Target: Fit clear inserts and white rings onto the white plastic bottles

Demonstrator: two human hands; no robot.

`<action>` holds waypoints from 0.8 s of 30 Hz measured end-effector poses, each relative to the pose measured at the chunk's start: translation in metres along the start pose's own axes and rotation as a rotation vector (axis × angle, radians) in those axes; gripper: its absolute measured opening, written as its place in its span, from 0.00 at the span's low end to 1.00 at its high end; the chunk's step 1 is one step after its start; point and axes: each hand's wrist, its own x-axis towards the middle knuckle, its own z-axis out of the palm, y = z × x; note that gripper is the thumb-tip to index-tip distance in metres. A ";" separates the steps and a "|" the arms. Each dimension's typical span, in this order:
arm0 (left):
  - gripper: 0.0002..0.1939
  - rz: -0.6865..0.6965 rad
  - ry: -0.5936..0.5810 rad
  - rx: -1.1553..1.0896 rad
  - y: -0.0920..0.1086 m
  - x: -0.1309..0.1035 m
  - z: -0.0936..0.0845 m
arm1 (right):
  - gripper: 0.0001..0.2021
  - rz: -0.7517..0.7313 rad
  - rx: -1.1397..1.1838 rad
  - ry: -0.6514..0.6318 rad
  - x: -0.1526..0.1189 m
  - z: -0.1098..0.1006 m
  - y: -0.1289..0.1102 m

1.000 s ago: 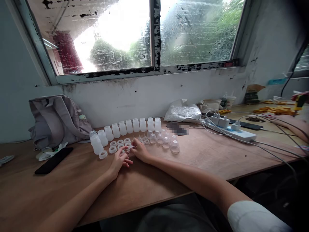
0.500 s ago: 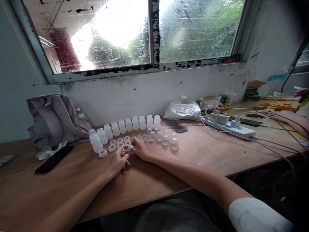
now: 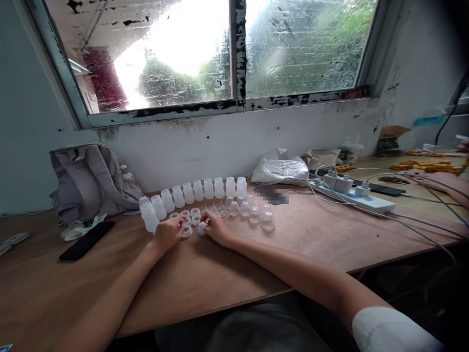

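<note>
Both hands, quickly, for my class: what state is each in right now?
Left hand: fingers bent at the whitish rings; whether it grips one cannot be told.
Right hand: closed, pinching a small translucent ring.

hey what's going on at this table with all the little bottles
A person's right hand holds a small ring-shaped piece just above or on the table; I can't tell which. The left hand reaches in among the white rings, its grip unclear. Frosted bottles stand in a row behind, and clear domed caps sit to the right.
</note>
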 end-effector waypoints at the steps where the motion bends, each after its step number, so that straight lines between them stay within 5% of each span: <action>1: 0.12 -0.057 0.013 0.053 -0.007 0.001 -0.001 | 0.06 0.002 0.000 -0.002 0.000 0.000 0.000; 7: 0.10 -0.201 -0.031 0.161 -0.038 0.003 -0.008 | 0.06 0.057 0.030 -0.033 -0.003 -0.001 -0.002; 16: 0.13 -0.167 0.036 0.281 -0.033 0.005 -0.008 | 0.15 0.059 0.045 -0.059 -0.005 0.000 0.002; 24: 0.23 -0.590 -0.196 0.313 -0.029 0.064 -0.041 | 0.15 0.059 0.037 -0.060 -0.005 -0.001 -0.002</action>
